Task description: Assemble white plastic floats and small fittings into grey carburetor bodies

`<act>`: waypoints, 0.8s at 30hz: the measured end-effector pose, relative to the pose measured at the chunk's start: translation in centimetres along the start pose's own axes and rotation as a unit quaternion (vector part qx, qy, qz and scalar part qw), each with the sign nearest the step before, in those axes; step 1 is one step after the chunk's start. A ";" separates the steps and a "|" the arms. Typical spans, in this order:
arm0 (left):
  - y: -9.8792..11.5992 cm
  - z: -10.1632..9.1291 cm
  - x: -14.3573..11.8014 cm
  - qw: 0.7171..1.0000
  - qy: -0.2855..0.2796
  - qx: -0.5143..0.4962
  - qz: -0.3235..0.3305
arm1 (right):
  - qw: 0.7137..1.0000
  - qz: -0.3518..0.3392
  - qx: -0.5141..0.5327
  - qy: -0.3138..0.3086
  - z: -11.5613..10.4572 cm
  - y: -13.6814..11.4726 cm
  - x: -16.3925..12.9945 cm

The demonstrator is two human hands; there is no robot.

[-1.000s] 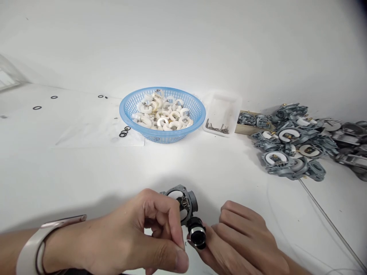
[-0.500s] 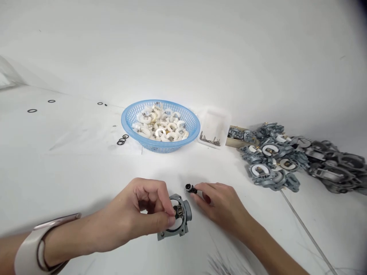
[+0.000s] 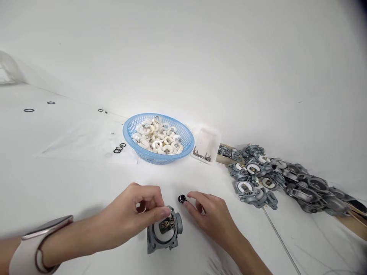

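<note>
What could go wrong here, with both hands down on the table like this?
The small black part sits only at the right hand's fingertips; being round, it might roll away across the table. The left hand pinches just the top edge of the grey metal body, which could tip or slide.

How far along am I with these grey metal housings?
Looks done: a pile of grey housings at right already carries white rings. In hand: your left hand pinches at one housing lying on the table, with no white ring in it; your right hand touches a small black part. Left: the blue basket holds many white rings.
</note>
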State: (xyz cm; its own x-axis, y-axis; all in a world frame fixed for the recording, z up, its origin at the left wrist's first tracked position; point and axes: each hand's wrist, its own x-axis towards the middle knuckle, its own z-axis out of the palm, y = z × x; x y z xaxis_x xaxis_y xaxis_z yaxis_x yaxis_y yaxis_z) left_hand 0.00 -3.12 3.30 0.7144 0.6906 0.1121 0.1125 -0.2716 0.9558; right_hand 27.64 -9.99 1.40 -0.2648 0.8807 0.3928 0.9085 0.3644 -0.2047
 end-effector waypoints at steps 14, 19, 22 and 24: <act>-1.6 1.2 -0.5 0.920 0.021 0.315 0.234 | 0.971 -0.100 0.213 0.036 -0.2 -2.8 -0.7; -1.9 1.3 -0.2 0.923 0.012 0.273 0.273 | 0.965 -0.107 0.238 0.027 0.1 -3.2 -0.7; -1.9 1.3 -0.2 0.922 0.011 0.270 0.278 | 0.963 -0.107 0.244 0.030 0.0 -3.4 -0.8; -1.8 1.2 -0.2 0.921 0.007 0.273 0.277 | 0.964 -0.103 0.245 0.029 0.1 -3.5 -0.8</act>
State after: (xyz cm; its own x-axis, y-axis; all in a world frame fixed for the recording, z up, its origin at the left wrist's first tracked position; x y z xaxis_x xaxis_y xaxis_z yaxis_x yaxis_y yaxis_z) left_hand 0.53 -3.55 1.23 0.7580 0.3516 0.5494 0.0665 -0.8796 0.4711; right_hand 24.66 -11.95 1.74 -0.3912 0.7614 0.5169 0.5735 0.6410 -0.5101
